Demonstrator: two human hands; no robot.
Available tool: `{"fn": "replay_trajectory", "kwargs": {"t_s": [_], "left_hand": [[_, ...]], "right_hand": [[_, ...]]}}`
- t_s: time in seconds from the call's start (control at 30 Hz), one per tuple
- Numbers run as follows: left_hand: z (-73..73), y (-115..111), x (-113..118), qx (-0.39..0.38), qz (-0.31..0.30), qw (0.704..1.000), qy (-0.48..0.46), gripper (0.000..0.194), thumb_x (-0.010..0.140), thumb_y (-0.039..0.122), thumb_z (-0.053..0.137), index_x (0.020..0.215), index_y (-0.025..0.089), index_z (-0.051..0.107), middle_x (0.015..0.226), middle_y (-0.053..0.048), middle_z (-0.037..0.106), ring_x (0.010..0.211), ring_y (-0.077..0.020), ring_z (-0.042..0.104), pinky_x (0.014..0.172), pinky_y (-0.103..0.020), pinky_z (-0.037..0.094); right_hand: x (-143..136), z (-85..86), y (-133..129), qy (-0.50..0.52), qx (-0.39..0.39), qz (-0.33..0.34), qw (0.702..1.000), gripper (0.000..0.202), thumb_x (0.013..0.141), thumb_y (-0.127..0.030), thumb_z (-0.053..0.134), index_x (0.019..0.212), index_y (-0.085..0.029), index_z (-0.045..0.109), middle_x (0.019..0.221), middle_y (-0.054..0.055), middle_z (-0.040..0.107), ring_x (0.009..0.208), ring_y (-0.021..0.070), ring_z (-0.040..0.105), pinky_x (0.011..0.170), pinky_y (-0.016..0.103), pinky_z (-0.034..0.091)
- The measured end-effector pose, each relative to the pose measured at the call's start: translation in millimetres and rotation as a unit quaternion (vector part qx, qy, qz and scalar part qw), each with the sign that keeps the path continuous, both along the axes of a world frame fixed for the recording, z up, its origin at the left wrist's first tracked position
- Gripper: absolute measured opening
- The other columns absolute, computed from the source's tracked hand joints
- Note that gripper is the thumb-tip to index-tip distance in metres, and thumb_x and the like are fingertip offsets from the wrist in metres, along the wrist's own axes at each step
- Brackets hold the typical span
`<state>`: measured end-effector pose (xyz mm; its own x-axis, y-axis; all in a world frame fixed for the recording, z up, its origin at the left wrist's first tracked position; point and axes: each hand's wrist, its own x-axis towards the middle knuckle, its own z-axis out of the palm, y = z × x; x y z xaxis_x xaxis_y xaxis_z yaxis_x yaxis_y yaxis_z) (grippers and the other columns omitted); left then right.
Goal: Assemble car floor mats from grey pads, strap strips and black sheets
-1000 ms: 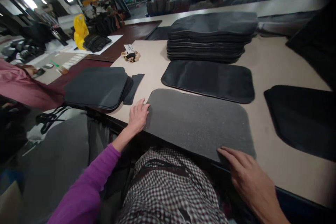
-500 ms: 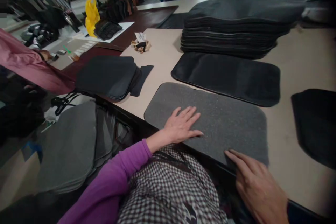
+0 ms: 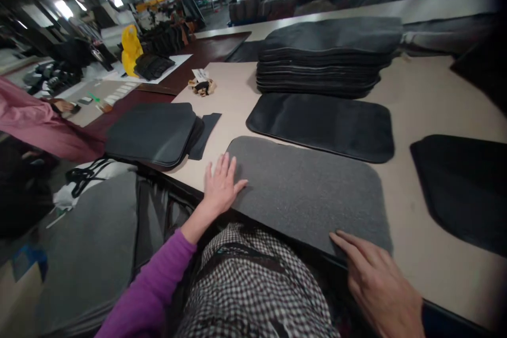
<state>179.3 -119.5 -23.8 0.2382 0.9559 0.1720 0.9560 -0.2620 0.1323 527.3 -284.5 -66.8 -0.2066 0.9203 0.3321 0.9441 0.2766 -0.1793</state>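
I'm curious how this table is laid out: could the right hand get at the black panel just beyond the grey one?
Probably yes. The right hand is by the near edge of the grey panel, and nothing upright stands between it and the black panel.

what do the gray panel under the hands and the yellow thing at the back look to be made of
Gray panel: likely felt or fabric, matte, with a speckled, fuzzy face.
Yellow thing: perhaps plastic, smooth and evenly bright, though too small to be sure.
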Motion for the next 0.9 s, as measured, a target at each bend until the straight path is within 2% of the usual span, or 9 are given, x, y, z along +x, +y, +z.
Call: {"fn": "replay_trajectory", "kwargs": {"t_s": [0.07, 0.13, 0.23, 0.33, 0.53, 0.67, 0.77, 0.83, 0.9], "left_hand": [[8.9, 3.0, 41.8, -0.035, -0.113, 0.993, -0.029, 0.077, 0.104, 0.062, 0.035, 0.167, 0.020, 0.021, 0.174, -0.016, 0.018, 0.162, -0.0316, 0.018, 0.127, -0.062, 0.020], [13.5, 10.7, 84.2, -0.081, -0.249, 0.964, -0.048, 0.075, 0.106, 0.062, 0.028, 0.168, 0.024, 0.016, 0.175, -0.011, 0.017, 0.162, -0.0251, 0.018, 0.128, -0.055, 0.024], [10.1, 33.9, 118.6, -0.111, -0.329, 0.937, -0.028, 0.076, 0.105, 0.066, 0.024, 0.167, 0.024, 0.019, 0.175, -0.010, 0.020, 0.162, -0.0233, 0.018, 0.129, -0.053, 0.019], [0.6, 65.6, 100.8, -0.094, -0.289, 0.953, 0.021, 0.077, 0.104, 0.068, 0.023, 0.166, 0.021, 0.025, 0.175, -0.009, 0.020, 0.163, -0.0238, 0.016, 0.131, -0.052, 0.012], [0.1, 117.4, 6.4, -0.092, -0.130, 0.985, 0.065, 0.075, 0.106, 0.063, 0.020, 0.167, 0.021, 0.023, 0.175, -0.008, 0.017, 0.163, -0.0239, 0.016, 0.130, -0.049, 0.017], [1.8, 117.7, -4.1, -0.028, -0.012, 0.996, 0.083, 0.078, 0.106, 0.061, 0.020, 0.166, 0.011, 0.024, 0.173, -0.017, 0.021, 0.162, -0.0301, 0.019, 0.129, -0.054, 0.018], [-5.1, 94.8, 14.8, 0.030, -0.095, 0.991, 0.089, 0.078, 0.106, 0.062, 0.021, 0.167, 0.012, 0.020, 0.174, -0.015, 0.017, 0.163, -0.0274, 0.016, 0.131, -0.050, 0.015], [-11.5, 78.7, 25.9, 0.011, -0.187, 0.977, 0.098, 0.076, 0.106, 0.062, 0.022, 0.167, 0.017, 0.021, 0.175, -0.011, 0.018, 0.162, -0.0242, 0.017, 0.131, -0.046, 0.017], [-17.4, 70.0, 30.3, -0.010, -0.222, 0.969, 0.106, 0.074, 0.107, 0.062, 0.023, 0.167, 0.019, 0.024, 0.174, -0.009, 0.021, 0.162, -0.0240, 0.021, 0.130, -0.047, 0.020]], "right_hand": [[-0.2, 0.6, 0.5, -0.004, 0.009, -0.001, 1.000, 0.047, 0.092, -0.010, 0.042, 0.134, -0.024, 0.060, 0.130, 0.005, 0.068, 0.111, 0.0271, 0.064, 0.095, 0.044, 0.054], [-0.4, 1.9, 0.4, -0.009, 0.011, -0.001, 1.000, 0.049, 0.091, -0.008, 0.043, 0.133, -0.025, 0.060, 0.130, 0.004, 0.069, 0.111, 0.0263, 0.064, 0.094, 0.043, 0.055], [-0.6, 3.0, -0.8, -0.017, 0.008, -0.004, 1.000, 0.052, 0.090, -0.006, 0.043, 0.135, -0.025, 0.060, 0.132, 0.003, 0.068, 0.112, 0.0252, 0.064, 0.095, 0.041, 0.054], [-0.5, 1.5, -1.7, -0.021, 0.019, -0.006, 1.000, 0.052, 0.091, -0.006, 0.043, 0.136, -0.024, 0.060, 0.132, 0.004, 0.068, 0.111, 0.0250, 0.064, 0.094, 0.041, 0.054], [-3.9, -1.0, -0.3, -0.010, 0.036, -0.012, 0.999, 0.047, 0.093, -0.007, 0.044, 0.134, -0.023, 0.062, 0.131, 0.003, 0.069, 0.110, 0.0249, 0.064, 0.092, 0.040, 0.055], [-10.0, 3.5, -1.2, 0.008, 0.027, -0.032, 0.999, 0.051, 0.090, -0.002, 0.044, 0.133, -0.023, 0.065, 0.132, 0.003, 0.069, 0.114, 0.0246, 0.063, 0.093, 0.039, 0.056], [-14.4, 7.0, -1.3, 0.032, 0.017, -0.054, 0.998, 0.052, 0.090, -0.001, 0.044, 0.131, -0.024, 0.067, 0.132, 0.003, 0.069, 0.116, 0.0248, 0.063, 0.092, 0.039, 0.057], [-16.8, 9.0, -0.5, 0.062, 0.011, -0.066, 0.996, 0.051, 0.090, -0.001, 0.044, 0.129, -0.024, 0.068, 0.131, 0.003, 0.070, 0.116, 0.0252, 0.064, 0.092, 0.040, 0.057], [-18.3, 11.7, 0.8, 0.119, 0.004, -0.068, 0.991, 0.048, 0.092, -0.003, 0.044, 0.126, -0.025, 0.070, 0.129, 0.004, 0.071, 0.116, 0.0248, 0.065, 0.095, 0.042, 0.057]]}}
